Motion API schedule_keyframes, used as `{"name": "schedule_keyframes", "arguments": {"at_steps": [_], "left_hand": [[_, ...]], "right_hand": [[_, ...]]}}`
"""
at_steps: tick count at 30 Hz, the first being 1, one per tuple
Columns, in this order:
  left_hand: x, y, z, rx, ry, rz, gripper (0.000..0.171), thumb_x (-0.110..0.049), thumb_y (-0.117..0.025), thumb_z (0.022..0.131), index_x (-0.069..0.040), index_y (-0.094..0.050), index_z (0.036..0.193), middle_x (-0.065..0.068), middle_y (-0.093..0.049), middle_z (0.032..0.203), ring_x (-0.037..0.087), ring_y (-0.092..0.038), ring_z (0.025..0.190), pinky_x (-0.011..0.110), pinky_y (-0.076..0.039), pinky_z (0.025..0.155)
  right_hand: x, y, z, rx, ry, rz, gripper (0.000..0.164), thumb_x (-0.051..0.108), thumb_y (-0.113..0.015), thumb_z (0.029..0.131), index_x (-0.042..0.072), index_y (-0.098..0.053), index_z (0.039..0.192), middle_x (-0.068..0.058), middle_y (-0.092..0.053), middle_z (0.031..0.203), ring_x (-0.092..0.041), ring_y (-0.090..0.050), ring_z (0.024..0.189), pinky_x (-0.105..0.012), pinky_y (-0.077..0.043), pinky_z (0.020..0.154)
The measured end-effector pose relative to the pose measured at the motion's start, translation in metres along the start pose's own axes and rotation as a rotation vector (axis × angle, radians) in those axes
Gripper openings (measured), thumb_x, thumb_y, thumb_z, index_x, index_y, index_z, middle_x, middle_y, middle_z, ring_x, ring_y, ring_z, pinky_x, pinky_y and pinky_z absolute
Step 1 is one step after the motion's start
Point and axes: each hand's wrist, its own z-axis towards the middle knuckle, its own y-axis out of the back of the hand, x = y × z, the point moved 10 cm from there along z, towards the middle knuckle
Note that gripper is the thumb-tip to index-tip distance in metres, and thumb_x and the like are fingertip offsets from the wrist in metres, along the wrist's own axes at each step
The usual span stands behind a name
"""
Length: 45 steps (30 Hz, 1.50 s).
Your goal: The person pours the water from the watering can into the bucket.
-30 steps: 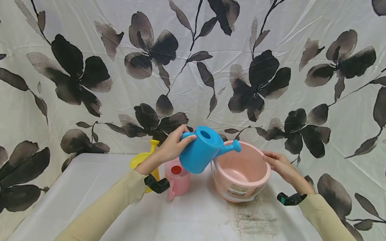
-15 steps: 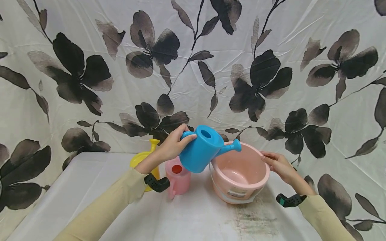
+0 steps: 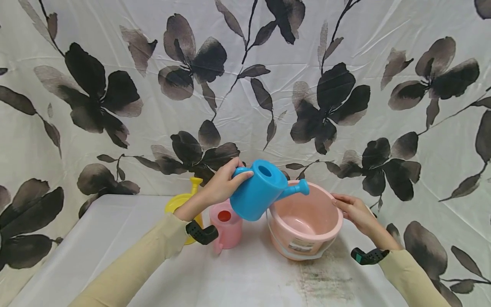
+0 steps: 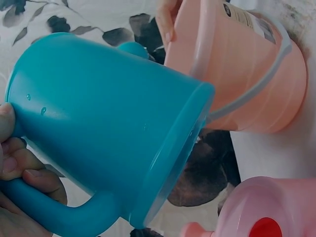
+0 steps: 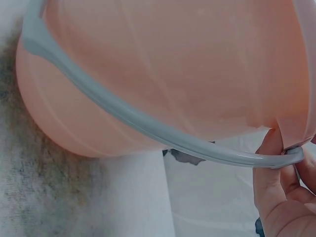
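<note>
My left hand (image 3: 226, 183) grips the handle of a blue watering can (image 3: 257, 192), held up and tilted with its spout over the left side of a pink bucket (image 3: 307, 213). In the left wrist view, fingers (image 4: 34, 173) curl round the can's handle and a few drops show on its side. My right hand (image 3: 356, 213) pinches the bucket's right rim, thumb and fingers on either side. The right wrist view shows that grip beside the end of the grey bail handle (image 5: 163, 131). The bucket stands on the white table, leaning slightly.
A pink watering can (image 3: 228, 230) with a red opening stands left of the bucket, below the blue can. Behind my left wrist is a yellow watering can (image 3: 178, 202), partly hidden. A dark stain (image 3: 326, 281) marks the white tabletop (image 3: 238, 281). Flower-patterned cloth (image 3: 268, 76) hangs behind.
My left hand has shifted the blue watering can slightly right, its spout a little further over the bucket. The bucket has tipped slightly since a second ago, with my right hand still on its rim.
</note>
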Motion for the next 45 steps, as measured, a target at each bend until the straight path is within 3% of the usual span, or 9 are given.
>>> {"name": "schedule_keyframes", "arguments": {"at_steps": [31,38,45], "left_hand": [[-0.008,-0.005,0.009,0.032,-0.007,0.02,0.023,-0.025,-0.055,0.098,-0.004,-0.046,0.099,0.013,-0.051,0.089,0.03,-0.06,0.093,0.05,-0.053,0.086],[-0.008,-0.005,0.011,0.032,-0.007,0.019,0.023,-0.026,-0.055,0.098,-0.005,-0.047,0.099,0.014,-0.054,0.092,0.031,-0.062,0.096,0.051,-0.053,0.086],[-0.008,-0.006,0.012,0.034,-0.008,0.012,0.023,-0.025,-0.055,0.098,-0.004,-0.047,0.1,0.015,-0.055,0.093,0.032,-0.062,0.097,0.052,-0.052,0.087]], "right_hand": [[-0.002,0.0,0.001,-0.006,-0.01,0.049,0.062,0.031,-0.049,0.1,-0.009,-0.031,0.145,-0.026,-0.041,0.144,0.012,-0.055,0.094,-0.017,-0.05,0.084],[-0.001,0.0,0.001,-0.009,-0.011,0.06,0.062,0.03,-0.05,0.1,-0.01,-0.031,0.144,-0.011,-0.052,0.135,0.012,-0.056,0.093,-0.017,-0.05,0.083],[-0.001,0.0,0.0,-0.006,-0.012,0.068,0.062,0.03,-0.05,0.1,-0.01,-0.03,0.144,-0.01,-0.052,0.134,0.012,-0.056,0.093,-0.017,-0.05,0.083]]}}
